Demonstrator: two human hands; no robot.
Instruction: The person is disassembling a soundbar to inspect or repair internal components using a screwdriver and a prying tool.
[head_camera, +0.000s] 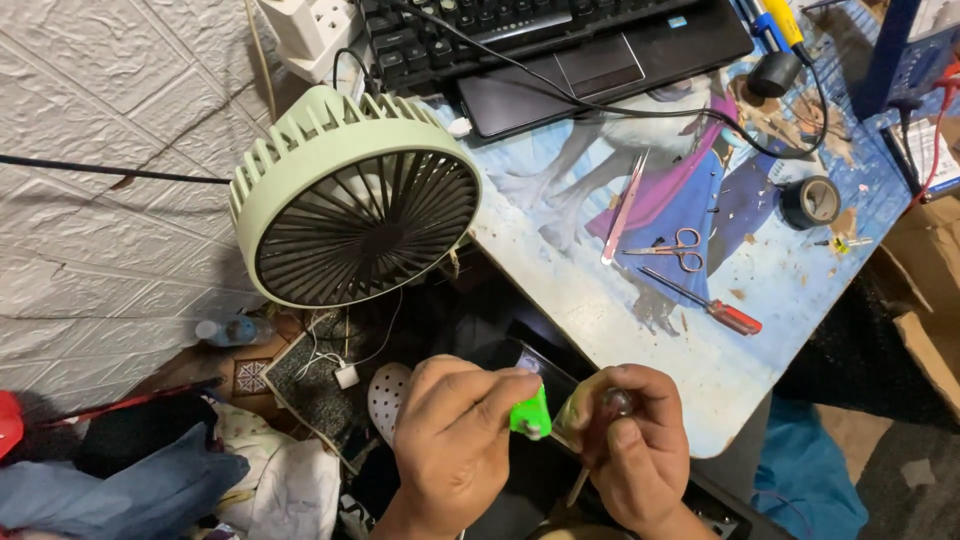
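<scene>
A small bright green part (531, 414) is being pinched between the thumb and fingers of the left hand (450, 440), below the near edge of the bench (700, 390). The right hand (635, 450) is being kept closed around a thin tool with a rounded metal end (617, 403), its shaft running down out of the fist, just beside the green part. Both hands are being held off the bench, over the dark clutter below it. On the bench, scissors (681, 249), a red-handled screwdriver (712, 306), tweezers (624, 208) and a tape roll (810, 201) are lying; a pale green fan (355, 200) is standing at its left edge. A slip seems the likely fault: the green part is being gripped only at its end, so pressure from the tool could be pushing it free into the clutter, where it would be hard to find.
</scene>
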